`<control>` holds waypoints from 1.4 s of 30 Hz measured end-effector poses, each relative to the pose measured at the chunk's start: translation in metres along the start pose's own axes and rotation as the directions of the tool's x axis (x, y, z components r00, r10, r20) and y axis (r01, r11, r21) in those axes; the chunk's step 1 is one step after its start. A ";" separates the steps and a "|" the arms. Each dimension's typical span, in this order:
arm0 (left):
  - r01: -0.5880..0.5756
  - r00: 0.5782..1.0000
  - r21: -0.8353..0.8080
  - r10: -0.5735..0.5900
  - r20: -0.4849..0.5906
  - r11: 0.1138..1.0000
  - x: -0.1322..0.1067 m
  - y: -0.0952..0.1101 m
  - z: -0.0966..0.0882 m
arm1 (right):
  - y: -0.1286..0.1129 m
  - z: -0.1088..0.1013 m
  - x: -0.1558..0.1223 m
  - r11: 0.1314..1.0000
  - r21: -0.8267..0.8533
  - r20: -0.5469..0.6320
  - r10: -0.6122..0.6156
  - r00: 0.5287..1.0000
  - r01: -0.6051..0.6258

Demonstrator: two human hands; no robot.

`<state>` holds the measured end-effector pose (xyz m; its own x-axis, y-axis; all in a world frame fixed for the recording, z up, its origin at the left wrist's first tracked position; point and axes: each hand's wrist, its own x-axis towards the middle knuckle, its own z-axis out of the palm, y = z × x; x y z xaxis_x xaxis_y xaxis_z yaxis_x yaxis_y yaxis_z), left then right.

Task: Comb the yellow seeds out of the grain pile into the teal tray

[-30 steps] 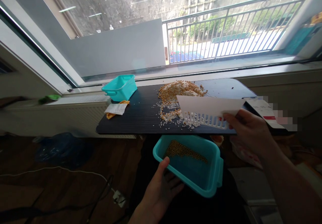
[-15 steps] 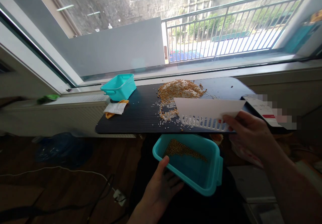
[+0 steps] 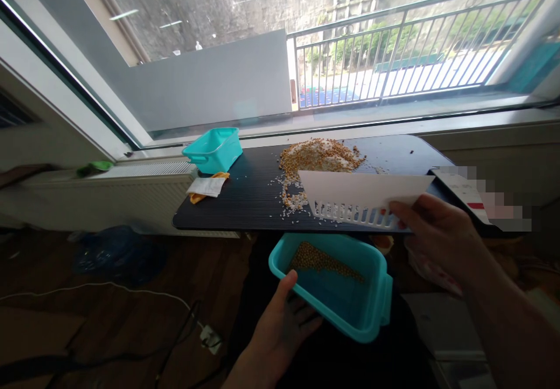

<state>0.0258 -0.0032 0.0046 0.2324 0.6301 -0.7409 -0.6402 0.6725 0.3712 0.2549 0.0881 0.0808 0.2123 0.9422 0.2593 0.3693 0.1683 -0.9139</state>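
My right hand (image 3: 431, 225) pinches the right end of a white slotted card (image 3: 363, 188), whose row of cut-out slots points down at the near table edge. Behind the card lies a pile of yellow beans mixed with white rice grains (image 3: 321, 154), with loose grains scattered to its left and front. Below the table edge, my left hand (image 3: 284, 325) grips the near left rim of a turquoise basin (image 3: 336, 304), thumb over the rim and fingers underneath. Yellow beans (image 3: 321, 259) lie along the far side of the basin's floor.
A second turquoise basin (image 3: 216, 150) stands at the left back of the dark table (image 3: 245, 208). In front of it lies a white and orange cloth (image 3: 209, 186). A flat white item (image 3: 464, 196) lies at the right end. A power strip (image 3: 210, 339) is on the floor.
The whole view has shifted slightly. The card has moved a little relative to the pile, its left end reaching further left; the basin and left hand stay much the same.
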 end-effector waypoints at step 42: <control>-0.062 0.998 -0.031 0.061 -0.030 0.998 -0.006 0.013 -0.013 | -0.005 0.044 0.021 0.983 -0.009 0.196 -0.178 0.964 0.183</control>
<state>0.0068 -0.0030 0.0066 0.1705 0.6579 -0.7336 -0.6757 0.6199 0.3990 0.2172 0.1198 0.0774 -0.0378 0.9354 0.3516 0.4098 0.3354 -0.8483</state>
